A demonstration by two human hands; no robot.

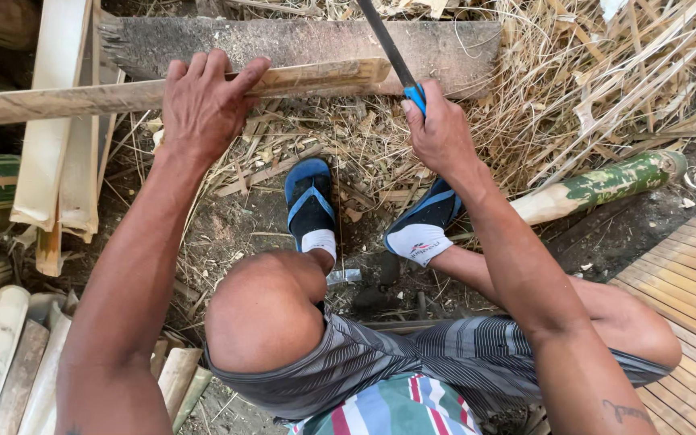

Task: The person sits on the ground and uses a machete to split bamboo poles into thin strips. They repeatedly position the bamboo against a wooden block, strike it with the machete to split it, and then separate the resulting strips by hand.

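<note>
The left hand (203, 101) presses a bamboo slat (82, 97) flat on a wooden block (300, 42); the right hand (438, 133) grips a blue-handled blade (392, 55) just beside the slat's free end.

- Site is presenting as an open-air bamboo workshop, set on bare dirt ground (243, 225).
- Split bamboo pieces (58, 121) are lying stacked on the left, with more pale lengths (10, 362) at the lower left.
- Dry shavings and straw (590, 72) are littering the ground all around.
- A weathered plank (300, 44) is serving as a work block.
- A green bamboo pole (606, 184) is lying nearby.
- A slatted bamboo mat (694, 274) is sitting at the right edge.
</note>
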